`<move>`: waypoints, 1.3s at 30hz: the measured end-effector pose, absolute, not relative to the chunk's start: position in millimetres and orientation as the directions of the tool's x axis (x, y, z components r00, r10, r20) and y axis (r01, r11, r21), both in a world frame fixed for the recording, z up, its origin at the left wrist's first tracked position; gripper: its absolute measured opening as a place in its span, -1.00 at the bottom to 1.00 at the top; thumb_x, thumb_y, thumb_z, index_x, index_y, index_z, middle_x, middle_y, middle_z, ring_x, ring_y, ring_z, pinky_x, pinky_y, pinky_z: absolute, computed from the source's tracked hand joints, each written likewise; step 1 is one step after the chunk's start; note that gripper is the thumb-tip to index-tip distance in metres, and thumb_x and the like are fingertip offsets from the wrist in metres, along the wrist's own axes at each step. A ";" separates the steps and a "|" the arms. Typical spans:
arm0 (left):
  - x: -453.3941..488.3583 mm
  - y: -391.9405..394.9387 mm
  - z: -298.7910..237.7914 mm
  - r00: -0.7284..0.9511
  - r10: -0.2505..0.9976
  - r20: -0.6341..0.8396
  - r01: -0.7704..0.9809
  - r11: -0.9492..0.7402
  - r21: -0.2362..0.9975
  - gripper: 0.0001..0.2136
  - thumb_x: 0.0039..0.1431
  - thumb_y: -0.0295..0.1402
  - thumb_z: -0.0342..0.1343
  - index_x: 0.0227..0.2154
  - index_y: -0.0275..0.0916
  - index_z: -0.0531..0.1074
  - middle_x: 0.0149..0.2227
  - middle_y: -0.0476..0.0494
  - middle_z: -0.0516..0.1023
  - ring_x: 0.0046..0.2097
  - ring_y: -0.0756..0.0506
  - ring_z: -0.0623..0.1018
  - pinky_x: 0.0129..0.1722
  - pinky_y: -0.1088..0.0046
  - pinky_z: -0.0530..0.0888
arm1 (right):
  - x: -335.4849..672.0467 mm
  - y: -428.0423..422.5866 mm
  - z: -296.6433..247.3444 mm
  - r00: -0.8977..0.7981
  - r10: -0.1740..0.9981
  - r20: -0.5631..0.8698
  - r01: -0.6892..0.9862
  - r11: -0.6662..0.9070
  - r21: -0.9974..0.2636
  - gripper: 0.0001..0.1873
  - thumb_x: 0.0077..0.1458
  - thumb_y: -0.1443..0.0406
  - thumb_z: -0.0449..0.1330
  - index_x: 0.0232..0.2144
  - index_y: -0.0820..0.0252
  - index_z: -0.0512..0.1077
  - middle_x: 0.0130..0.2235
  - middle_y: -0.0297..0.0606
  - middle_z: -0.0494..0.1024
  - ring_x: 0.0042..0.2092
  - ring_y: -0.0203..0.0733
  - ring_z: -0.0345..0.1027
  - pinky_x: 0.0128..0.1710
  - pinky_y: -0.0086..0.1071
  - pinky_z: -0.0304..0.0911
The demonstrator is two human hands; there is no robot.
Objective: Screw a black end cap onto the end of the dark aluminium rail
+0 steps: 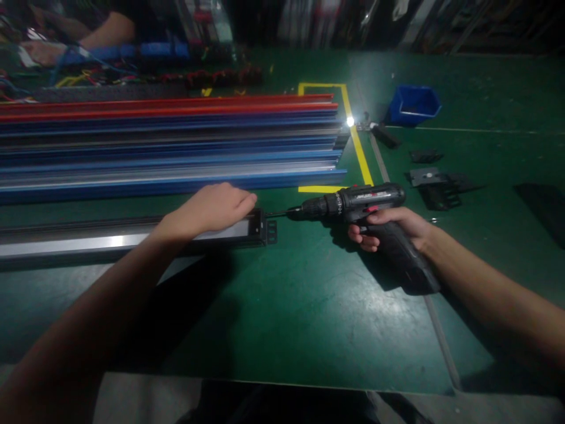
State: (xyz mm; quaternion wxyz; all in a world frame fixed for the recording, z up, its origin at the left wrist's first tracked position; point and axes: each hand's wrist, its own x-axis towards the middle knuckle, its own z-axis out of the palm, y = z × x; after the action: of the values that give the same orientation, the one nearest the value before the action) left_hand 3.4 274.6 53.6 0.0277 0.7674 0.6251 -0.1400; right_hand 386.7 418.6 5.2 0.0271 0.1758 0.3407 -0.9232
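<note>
My right hand (392, 227) is wrapped around the handle of a black cordless drill (371, 197), which points left. Its long bit (278, 214) reaches the black end cap (260, 228) of a long dark metal profile with a bright silver strip (220, 233). A small slotted tab (272, 232) sticks out from that cap. Over the profile, close to its right end, lies my left hand (216, 206), gripping it from above with the fingers bent toward the far side. Its fingertips are partly hidden.
Beyond the profile lie several long blue and red rails (265, 147), with yellow tape (362, 156) at their right ends. A blue bin (415, 106) and black brackets (435, 179) are to the right on the green tabletop (282, 330). Another person's arm (108, 32) is at upper left, near coloured wires.
</note>
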 end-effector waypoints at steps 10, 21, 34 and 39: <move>8.8 271.7 59.6 0.168 0.954 -0.250 0.973 -0.200 -0.111 -0.47 0.48 -0.17 -0.34 -0.18 -0.18 0.59 -0.27 -0.23 0.68 -0.27 -0.22 0.61 -0.42 0.32 0.26 | 388.7 416.0 0.1 -0.942 0.098 -0.321 0.133 -0.770 -0.623 -0.77 0.27 0.33 0.29 -0.09 0.43 0.54 -0.18 -0.05 0.61 -0.33 -0.31 0.49 -0.27 -0.41 0.50; 9.9 273.1 58.1 0.146 0.948 -0.283 0.975 -0.187 -0.121 -0.48 0.47 -0.18 -0.35 -0.18 -0.18 0.56 -0.22 -0.22 0.68 -0.23 -0.22 0.60 -0.37 0.32 0.25 | 389.0 415.0 2.5 -0.943 0.109 -0.316 0.132 -0.747 -0.652 -0.78 0.28 0.34 0.30 -0.09 0.45 0.54 -0.20 -0.07 0.62 -0.36 -0.33 0.46 -0.30 -0.44 0.48; 11.5 272.1 60.0 0.142 0.948 -0.284 0.975 -0.183 -0.123 -0.46 0.47 -0.19 -0.38 -0.14 -0.20 0.56 -0.19 -0.25 0.68 -0.20 -0.27 0.60 -0.36 0.29 0.25 | 388.9 413.8 1.2 -0.953 0.086 -0.289 0.131 -0.747 -0.652 -0.76 0.30 0.33 0.30 -0.11 0.50 0.57 -0.21 -0.08 0.61 -0.35 -0.36 0.48 -0.28 -0.48 0.47; 10.4 271.7 59.2 0.150 0.950 -0.273 0.972 -0.192 -0.133 -0.48 0.47 -0.19 -0.35 -0.16 -0.19 0.57 -0.23 -0.25 0.67 -0.23 -0.24 0.59 -0.37 0.30 0.23 | 387.1 416.2 1.7 -0.950 0.079 -0.303 0.149 -0.736 -0.661 -0.71 0.29 0.27 0.33 -0.09 0.47 0.57 -0.17 -0.03 0.62 -0.30 -0.28 0.51 -0.24 -0.41 0.51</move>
State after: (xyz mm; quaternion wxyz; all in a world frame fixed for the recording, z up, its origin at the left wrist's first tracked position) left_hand 10.4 271.7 59.2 0.0370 0.7573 0.6347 -0.1492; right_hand 387.1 416.2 1.7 0.0191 0.1575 0.3630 -0.9182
